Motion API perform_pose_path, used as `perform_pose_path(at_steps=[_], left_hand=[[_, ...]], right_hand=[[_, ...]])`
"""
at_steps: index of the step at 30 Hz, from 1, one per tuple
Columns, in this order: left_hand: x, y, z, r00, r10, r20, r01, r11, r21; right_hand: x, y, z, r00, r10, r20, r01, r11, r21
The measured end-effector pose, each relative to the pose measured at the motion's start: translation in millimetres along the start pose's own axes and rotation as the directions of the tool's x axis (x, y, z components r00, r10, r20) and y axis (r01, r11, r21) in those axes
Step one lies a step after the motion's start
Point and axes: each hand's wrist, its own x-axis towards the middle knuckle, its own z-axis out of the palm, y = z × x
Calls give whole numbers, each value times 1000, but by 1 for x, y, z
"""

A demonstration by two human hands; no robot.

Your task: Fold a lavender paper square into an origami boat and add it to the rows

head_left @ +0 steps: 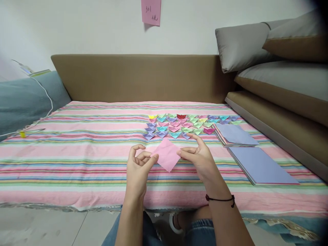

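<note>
A square of pink paper (167, 155) is held up, turned so one corner points down. My left hand (138, 162) pinches its left corner between thumb and fingers. At the right corner, my right hand (198, 157) grips it the same way, with the index finger raised. Just beyond the hands, several small folded paper boats (175, 129) in many colours stand in rows on the striped cloth (77, 177). The nearest row of boats lies close to the right index finger.
To the right lie a stack of small paper sheets (237, 134) and a pile of larger blue-topped sheets (263, 165). Grey and brown cushions (282, 82) are piled at the far right. A brown backrest (138, 78) runs along the back. A white cable (47, 94) trails at the left.
</note>
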Motion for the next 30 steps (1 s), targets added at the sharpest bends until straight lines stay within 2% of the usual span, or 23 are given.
perform_pose_path(at_steps=[3,8,11,14,16,20,30], left_hand=[[-1,2,-1,990,-21,139,14,999,46],[-2,-1,-3,955,-9,296,-23,994,104],[-3,-3,-4,920,-54,387,-31,977,210],[-5,-2,-4,880,-128,458,-19,953,302],[-6,-1,-3,866,-138,481,-35,942,334],[-7,0,0,867,-119,484,-59,939,337],[-8,4,3,871,-129,474,-43,941,334]], right_hand=[[0,0,2,996,-30,-87,36,997,66],[0,0,5,983,-78,-166,95,990,100],[0,0,7,981,-94,-167,111,989,96],[-1,0,8,988,-98,-117,111,988,109],[-2,0,8,991,-103,-90,113,986,119],[-1,-1,10,991,-110,-83,121,983,138],[-4,-3,15,979,-130,-155,151,980,130]])
